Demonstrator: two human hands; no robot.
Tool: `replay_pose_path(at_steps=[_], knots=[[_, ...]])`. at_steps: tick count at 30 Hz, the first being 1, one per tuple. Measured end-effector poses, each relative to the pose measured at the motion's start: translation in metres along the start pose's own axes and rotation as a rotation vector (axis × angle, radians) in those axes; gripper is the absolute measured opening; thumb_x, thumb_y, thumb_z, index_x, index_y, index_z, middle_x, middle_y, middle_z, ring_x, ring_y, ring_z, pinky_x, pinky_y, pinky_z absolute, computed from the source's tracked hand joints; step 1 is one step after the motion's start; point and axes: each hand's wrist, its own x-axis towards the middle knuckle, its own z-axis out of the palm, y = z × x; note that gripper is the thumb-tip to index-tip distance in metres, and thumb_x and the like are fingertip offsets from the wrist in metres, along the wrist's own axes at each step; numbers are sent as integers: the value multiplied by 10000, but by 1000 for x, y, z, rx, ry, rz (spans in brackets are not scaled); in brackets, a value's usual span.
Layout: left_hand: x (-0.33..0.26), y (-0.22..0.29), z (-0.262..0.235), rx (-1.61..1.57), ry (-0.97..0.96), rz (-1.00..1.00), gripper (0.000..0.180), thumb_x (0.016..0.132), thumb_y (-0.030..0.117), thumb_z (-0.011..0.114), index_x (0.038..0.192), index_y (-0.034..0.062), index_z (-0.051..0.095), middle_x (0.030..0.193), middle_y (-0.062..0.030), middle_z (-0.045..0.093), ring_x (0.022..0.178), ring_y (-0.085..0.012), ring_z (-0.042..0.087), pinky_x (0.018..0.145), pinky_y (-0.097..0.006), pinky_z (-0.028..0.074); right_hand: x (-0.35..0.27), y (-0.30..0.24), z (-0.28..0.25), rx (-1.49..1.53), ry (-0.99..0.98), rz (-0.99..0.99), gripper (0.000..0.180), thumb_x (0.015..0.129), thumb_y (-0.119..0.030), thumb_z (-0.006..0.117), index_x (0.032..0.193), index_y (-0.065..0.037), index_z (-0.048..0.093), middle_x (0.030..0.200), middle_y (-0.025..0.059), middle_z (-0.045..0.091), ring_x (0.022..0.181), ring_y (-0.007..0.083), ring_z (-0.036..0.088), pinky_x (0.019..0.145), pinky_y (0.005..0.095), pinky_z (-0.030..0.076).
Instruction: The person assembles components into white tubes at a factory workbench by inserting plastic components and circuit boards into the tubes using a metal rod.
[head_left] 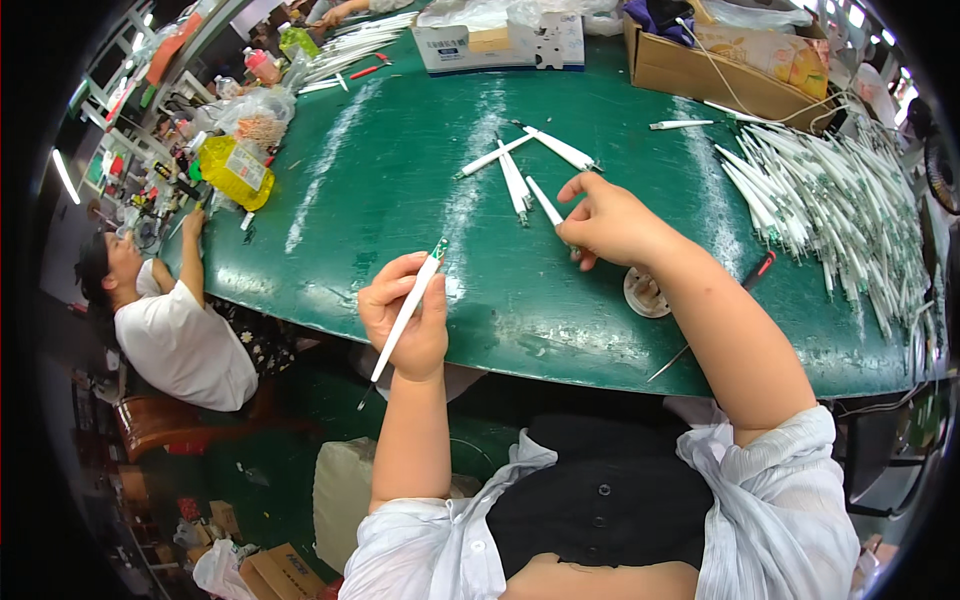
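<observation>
The left hand pinched one white stick, while the half-open right hand partly hid a second stick, whether gripped I could not tell, with three loose sticks just beyond it to the left and, to its right, a heap too tangled to count.

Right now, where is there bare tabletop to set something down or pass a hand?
The widest bare patch of the green table lies between the yellow bottle and the loose white sticks. A narrower one lies between the right hand and the big stick pile. It's crowded under that pile and where the loose sticks lie, by the right hand.
</observation>
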Motion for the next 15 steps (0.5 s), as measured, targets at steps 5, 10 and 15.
replay_pose_path(at_steps=[5, 10, 15], knots=[[0, 5, -3, 3, -34, 24, 274, 810, -26, 646, 966, 42, 431, 1035, -204, 576, 891, -226, 624, 824, -349, 539, -27, 11, 3, 660, -194, -59, 536, 819, -98, 618, 1285, 49, 397, 989, 121, 610, 836, 188, 640, 740, 323, 530], [-3, 2, -4, -16, -71, 36, 273, 810, -25, 646, 958, 46, 427, 1020, -199, 576, 894, -226, 619, 817, -349, 541, -33, 9, 6, 785, -240, -195, 449, 857, -130, 627, 1248, 27, 473, 1012, 93, 602, 902, 175, 621, 804, 309, 506], [-4, 6, -5, 6, -118, 73, 283, 814, -19, 643, 969, 58, 420, 1017, -196, 571, 898, -231, 615, 809, -355, 544, -34, 9, 10, 812, -237, -265, 376, 869, -140, 617, 1198, 11, 517, 1027, 84, 598, 896, 166, 617, 789, 308, 508]])
